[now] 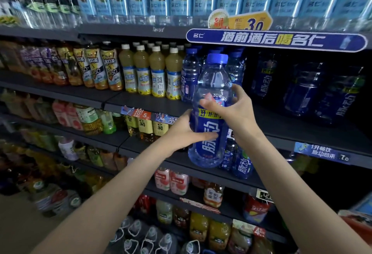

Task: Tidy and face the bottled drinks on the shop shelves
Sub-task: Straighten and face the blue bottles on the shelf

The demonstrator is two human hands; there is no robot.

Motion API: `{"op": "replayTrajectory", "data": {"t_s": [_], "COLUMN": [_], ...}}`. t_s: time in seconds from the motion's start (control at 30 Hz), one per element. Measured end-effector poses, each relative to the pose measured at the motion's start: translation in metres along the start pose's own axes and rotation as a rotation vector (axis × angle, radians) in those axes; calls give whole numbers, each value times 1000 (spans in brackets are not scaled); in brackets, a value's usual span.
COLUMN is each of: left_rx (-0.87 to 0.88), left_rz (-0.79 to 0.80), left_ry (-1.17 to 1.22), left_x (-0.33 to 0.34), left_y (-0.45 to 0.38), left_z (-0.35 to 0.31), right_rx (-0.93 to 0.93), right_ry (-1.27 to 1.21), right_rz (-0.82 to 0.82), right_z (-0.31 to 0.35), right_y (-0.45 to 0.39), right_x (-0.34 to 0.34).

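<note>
Shelves (153,103) packed with drinks, right side dark, maybe more blue bottles. You hold the blue bottle (209,113) upright before the shelf's front edge, cap up, label toward you. Left hand (181,131) wraps its lower side; right hand (233,109) grips the middle.

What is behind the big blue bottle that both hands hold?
Behind the blue bottle stand more blue-capped bottles on the shelf. The held bottle covers their middle, and lower down the price strip.
</note>
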State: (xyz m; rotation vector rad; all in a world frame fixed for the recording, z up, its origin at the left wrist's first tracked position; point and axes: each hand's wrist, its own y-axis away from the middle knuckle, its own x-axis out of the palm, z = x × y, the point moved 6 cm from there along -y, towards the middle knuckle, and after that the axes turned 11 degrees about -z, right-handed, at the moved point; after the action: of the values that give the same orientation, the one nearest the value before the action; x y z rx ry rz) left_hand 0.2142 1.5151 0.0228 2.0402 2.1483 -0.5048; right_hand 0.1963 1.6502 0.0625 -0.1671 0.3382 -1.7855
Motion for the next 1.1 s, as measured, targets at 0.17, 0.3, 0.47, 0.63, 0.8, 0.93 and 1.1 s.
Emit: {"op": "replayTrajectory", "data": {"t_s": [0.17,0.3,0.47,0.63,0.8,0.93,1.1], "left_rx": [108,158,158,134,138,138,123], "left_rz": [-64,-134,-241,-269,-260,-235,-230], "left_ry": [-115,-97,-45,-62,-111,-149,-138], "left_x": [7,13,16,21,37,51,50], "left_y": [-8,-23,-60,-98,-130,-156,-170], "left_z": [-4,-13,-20,-18,-8,-9,5], "right_rx": [-187,-301,-288,-84,44,60,33], "right_ry": [42,51,62,218,348,441,471], "right_rz": [62,129,192,51,-96,-153,-322], "right_z": [2,11,4,-43,-80,-107,-126], "right_y": [0,-8,-40,-73,-108,-142,-183], "right_x": [-11,-11,-17,-61,-93,-95,-96]}}
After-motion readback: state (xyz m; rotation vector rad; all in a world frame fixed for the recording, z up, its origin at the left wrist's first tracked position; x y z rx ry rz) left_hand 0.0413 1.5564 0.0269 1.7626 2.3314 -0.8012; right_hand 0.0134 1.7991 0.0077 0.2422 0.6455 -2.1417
